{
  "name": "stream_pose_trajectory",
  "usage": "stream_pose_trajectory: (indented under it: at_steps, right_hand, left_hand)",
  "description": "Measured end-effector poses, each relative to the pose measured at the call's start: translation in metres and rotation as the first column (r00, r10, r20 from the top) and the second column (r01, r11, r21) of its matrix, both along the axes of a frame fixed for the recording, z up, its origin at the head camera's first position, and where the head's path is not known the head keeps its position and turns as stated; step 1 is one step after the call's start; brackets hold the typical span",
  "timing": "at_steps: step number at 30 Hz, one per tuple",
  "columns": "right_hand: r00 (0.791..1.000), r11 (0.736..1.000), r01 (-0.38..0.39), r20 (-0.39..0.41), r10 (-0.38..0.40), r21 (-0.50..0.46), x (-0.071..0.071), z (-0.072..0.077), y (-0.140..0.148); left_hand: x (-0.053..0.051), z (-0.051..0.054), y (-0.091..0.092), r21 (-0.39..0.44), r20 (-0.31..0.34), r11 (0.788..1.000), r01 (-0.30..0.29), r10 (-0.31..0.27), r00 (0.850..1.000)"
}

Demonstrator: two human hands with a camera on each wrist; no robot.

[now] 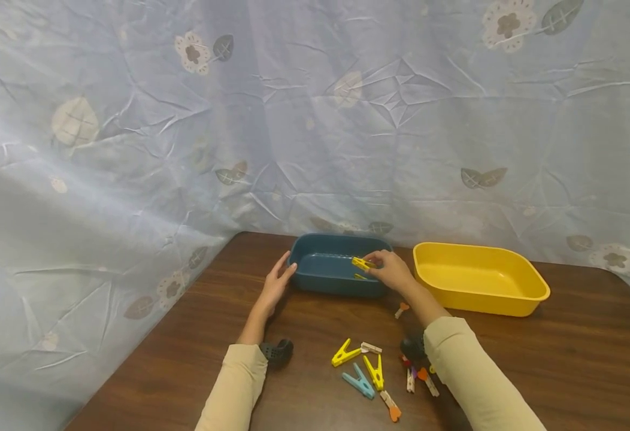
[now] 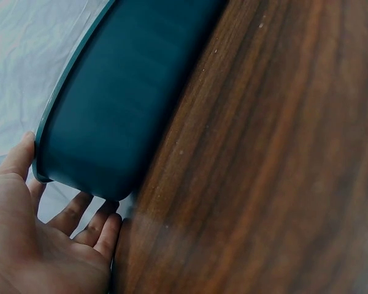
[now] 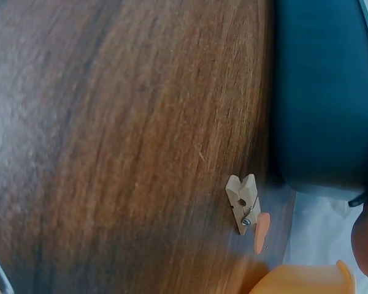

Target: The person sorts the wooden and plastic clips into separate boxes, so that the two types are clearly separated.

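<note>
A dark teal tray (image 1: 336, 286) stands at the back of the table. My left hand (image 1: 275, 287) touches its left end; in the left wrist view the hand's (image 2: 55, 239) fingers are spread along the tray's (image 2: 104, 110) end wall, the thumb at the rim. Over the tray's right part, my right hand (image 1: 393, 272) pinches a yellow clothespin (image 1: 362, 263). Another yellow piece (image 1: 360, 276) shows inside the tray just below. In the right wrist view only a bit of the right hand (image 3: 367, 239) shows, at the edge beside the tray (image 3: 325, 98).
A yellow tray (image 1: 482, 302) stands to the right. Nearer lie yellow clothespins (image 1: 375, 372), a light blue one (image 1: 359, 381) and several small wooden ones, some with hearts. One wooden clothespin (image 1: 401, 310) with an orange heart lies between the trays (image 3: 306, 282), in front. A patterned cloth (image 1: 315, 120) hangs behind.
</note>
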State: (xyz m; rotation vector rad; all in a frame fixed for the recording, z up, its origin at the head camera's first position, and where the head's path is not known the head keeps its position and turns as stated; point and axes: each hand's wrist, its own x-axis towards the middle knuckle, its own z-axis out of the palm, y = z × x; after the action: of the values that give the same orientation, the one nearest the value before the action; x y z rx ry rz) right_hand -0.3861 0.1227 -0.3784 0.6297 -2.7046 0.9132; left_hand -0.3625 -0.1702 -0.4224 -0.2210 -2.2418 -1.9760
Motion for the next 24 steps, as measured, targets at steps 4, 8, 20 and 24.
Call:
stream_pose_trajectory:
  at_steps: [4, 8, 20, 24]
  right_hand:
    - [1.0, 1.0, 0.0, 0.001, 0.0, -0.014, 0.001, 0.001, 0.001]
    - [1.0, 1.0, 0.0, -0.004, 0.0, -0.023, 0.0, 0.002, 0.002]
    - [1.0, 1.0, 0.002, -0.013, -0.003, -0.027, 0.0, -0.003, 0.0]
    - [1.0, 1.0, 0.006, -0.008, -0.006, -0.025, 0.001, -0.003, -0.001]
  left_hand:
    - [0.002, 0.003, 0.001, 0.01, 0.013, 1.0, 0.008, -0.009, 1.0]
    - [0.009, 0.013, 0.003, 0.024, 0.024, 0.999, 0.033, -0.034, 0.999]
    - [0.025, 0.029, 0.005, -0.004, 0.022, 0.999, 0.032, -0.032, 0.999]
    - [0.024, 0.027, 0.005, 0.003, 0.023, 0.999, 0.036, -0.036, 0.999]
